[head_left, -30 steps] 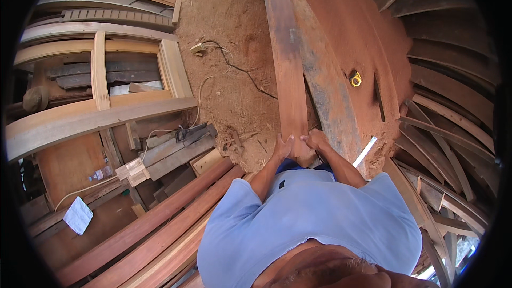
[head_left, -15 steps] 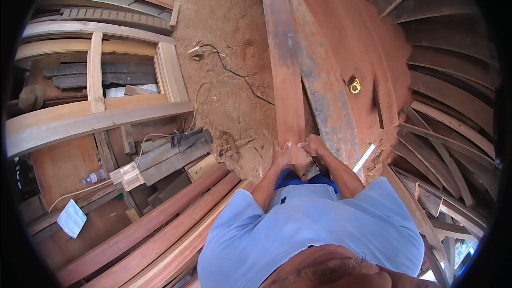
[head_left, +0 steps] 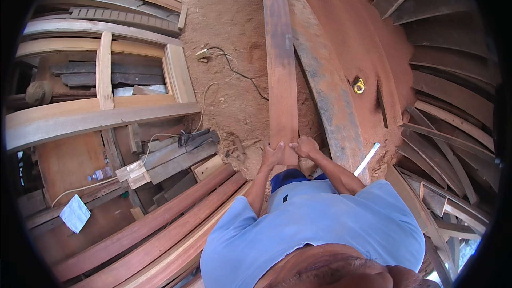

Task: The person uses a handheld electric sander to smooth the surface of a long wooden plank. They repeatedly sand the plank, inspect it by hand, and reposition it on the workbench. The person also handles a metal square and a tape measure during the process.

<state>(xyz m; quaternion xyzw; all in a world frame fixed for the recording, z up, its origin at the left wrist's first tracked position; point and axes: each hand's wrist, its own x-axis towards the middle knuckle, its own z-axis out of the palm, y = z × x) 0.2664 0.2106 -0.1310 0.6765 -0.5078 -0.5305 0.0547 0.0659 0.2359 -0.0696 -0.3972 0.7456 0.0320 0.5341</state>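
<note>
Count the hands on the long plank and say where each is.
2: the left hand at the left edge of the plank, near end; the right hand at the right edge there. The far end runs out of view, so any there cannot be counted.

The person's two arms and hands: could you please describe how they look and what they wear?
Short, plain light-blue fabric sleeves leave the forearms bare. The left hand and the right hand wear no gloves, and no watch shows at either wrist. Whether rings are worn cannot be told.
</note>
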